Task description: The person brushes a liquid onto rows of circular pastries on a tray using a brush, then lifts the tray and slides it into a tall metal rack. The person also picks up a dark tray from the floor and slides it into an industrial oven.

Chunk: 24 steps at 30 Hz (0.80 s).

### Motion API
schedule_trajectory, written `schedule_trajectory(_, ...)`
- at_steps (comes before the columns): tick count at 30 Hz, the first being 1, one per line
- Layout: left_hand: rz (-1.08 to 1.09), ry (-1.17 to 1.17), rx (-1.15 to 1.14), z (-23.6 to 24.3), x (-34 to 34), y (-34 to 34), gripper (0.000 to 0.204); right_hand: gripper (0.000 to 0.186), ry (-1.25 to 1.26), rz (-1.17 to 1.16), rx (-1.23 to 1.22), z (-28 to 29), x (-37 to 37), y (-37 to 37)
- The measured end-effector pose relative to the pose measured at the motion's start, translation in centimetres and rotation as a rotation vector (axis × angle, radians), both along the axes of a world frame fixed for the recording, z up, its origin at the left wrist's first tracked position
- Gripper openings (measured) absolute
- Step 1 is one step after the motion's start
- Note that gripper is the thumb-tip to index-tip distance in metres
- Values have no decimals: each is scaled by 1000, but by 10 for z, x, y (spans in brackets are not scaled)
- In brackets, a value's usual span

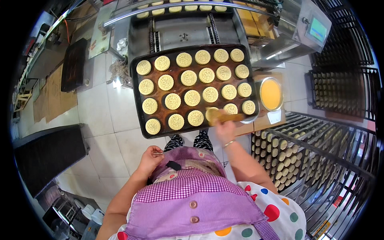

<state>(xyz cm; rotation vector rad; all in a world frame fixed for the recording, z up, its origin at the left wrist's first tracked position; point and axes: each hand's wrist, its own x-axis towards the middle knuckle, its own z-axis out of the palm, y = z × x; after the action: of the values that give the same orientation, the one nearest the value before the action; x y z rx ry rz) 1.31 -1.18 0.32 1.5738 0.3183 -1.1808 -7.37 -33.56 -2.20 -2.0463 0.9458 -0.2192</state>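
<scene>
At far left, a black panel [50, 156] stood above a pale tiled floor [94, 108], with brown cardboard [54, 96] lying beyond it. The person's left hand [151, 158] hung just short of the tray, in front of the apron [192, 200], its fingers curled; whether they pinched anything could not be told. In the middle was the dark tray [139, 100], its far edge overlapping the near end of a metal machine [184, 38]. It bore four rows of six round, pale yellow cakes [192, 98], fluted at the edge and patterned on top. The right hand [225, 130], blurred, was closed around a tan brush [235, 117] at the tray's near right part, over the front row; which cake the brush touched, if any, was too blurred to tell. Just right of the tray was a round bowl [262, 106] of orange liquid [271, 93]. At far right, a rack [320, 132] held many more cakes, and a screen [318, 30] glowed beyond.
</scene>
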Motion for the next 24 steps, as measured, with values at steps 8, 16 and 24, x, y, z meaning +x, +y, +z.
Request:
schedule_trajectory(8, 31, 18, -32, 0, -14, -19, 32, 33, -143, -297, 160, 1, -46, -153)
schedule_trajectory(16, 28, -6, -10, -2, -19, -29, 32, 39, 71, -46, 76, 10, -21, -93)
schedule_trajectory(24, 149, -44, 0, -6, -22, -5, 31, 42, -240, -293, 243, 1, -67, -173)
